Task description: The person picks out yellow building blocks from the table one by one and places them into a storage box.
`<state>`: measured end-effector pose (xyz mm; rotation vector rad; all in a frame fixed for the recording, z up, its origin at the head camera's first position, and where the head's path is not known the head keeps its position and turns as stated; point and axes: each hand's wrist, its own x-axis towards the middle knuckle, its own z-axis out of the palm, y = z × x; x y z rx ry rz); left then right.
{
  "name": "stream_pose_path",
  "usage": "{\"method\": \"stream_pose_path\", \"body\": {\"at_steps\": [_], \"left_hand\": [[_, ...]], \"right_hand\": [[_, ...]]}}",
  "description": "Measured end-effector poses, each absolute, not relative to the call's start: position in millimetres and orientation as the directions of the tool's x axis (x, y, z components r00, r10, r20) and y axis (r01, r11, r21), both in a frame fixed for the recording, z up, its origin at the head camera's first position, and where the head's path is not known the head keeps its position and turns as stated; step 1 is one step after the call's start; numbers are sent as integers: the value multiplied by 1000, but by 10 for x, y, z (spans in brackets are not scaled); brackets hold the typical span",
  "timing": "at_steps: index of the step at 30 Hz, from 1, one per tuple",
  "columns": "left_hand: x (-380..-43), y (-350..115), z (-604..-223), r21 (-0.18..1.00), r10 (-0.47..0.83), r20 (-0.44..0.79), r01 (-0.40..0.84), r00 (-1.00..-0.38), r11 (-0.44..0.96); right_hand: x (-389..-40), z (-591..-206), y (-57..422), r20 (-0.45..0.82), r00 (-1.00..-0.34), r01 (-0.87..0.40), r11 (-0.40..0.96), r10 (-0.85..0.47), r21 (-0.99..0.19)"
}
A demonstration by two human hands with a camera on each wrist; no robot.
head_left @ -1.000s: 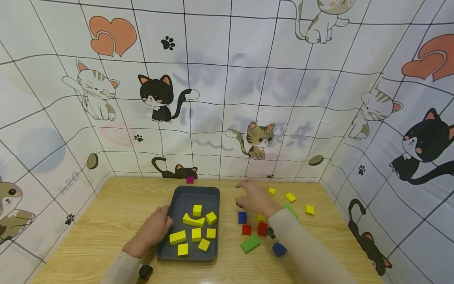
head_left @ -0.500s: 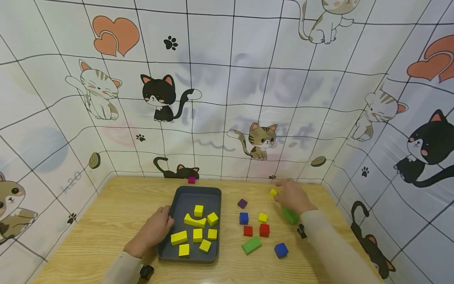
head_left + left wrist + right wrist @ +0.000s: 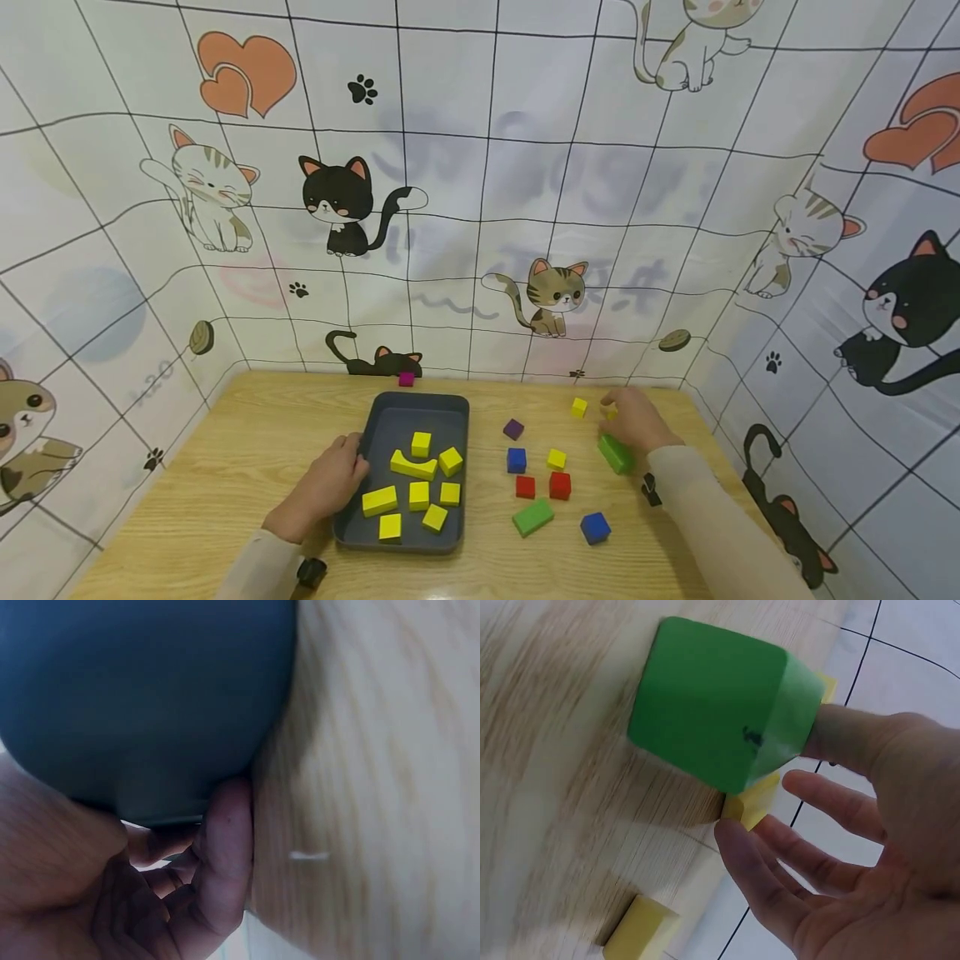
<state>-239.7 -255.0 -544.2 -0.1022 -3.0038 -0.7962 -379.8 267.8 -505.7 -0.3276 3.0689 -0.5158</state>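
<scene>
Head | smooth gray tray point(image 3: 390, 414), long axis front-to-back | left hand point(image 3: 330, 477) grips its side | right hand point(image 3: 639, 421) spreads loosely near yellow block point(image 3: 756, 801)

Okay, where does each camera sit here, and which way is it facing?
Head: on the person's head, facing forward and down at the tray and patterned wall; left hand, right hand and sleeves show.
Left wrist: on that wrist, facing the tray close up; left hand shows.
Right wrist: on that wrist, facing a green block; right hand shows.
Head and right wrist share that green block.
</scene>
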Motion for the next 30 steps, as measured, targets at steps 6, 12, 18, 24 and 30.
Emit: {"method": "stream_pose_path", "body": {"at_steps": [6,12,18,24,30], "left_hand": [[-2404,-2540,-5457,492,61,60,83,-996,867],[-2406,-2551,-5463,484,60,59,81,-996,871],[-2400,-2551,-5440,489,57,57,78,-997,869],[-2414,-2548,-5416,490,58,57,78,-997,868],[-2394,-2546,-5433,491,59,57,80,-997,868]], "right_hand": [[-3829,-5065,2683,-11,-986,-155,928,-168,-339],[-3849,-5086,2657,-29,-988,-132,922,-153,-365],[-3840,-5040,2623,13,-985,-163,903,-172,-397],[-3822,-4990,2559,40,-984,-175,893,-174,-414],[-3783,-4941,2428,36,-981,-185,885,-188,-427]]}}
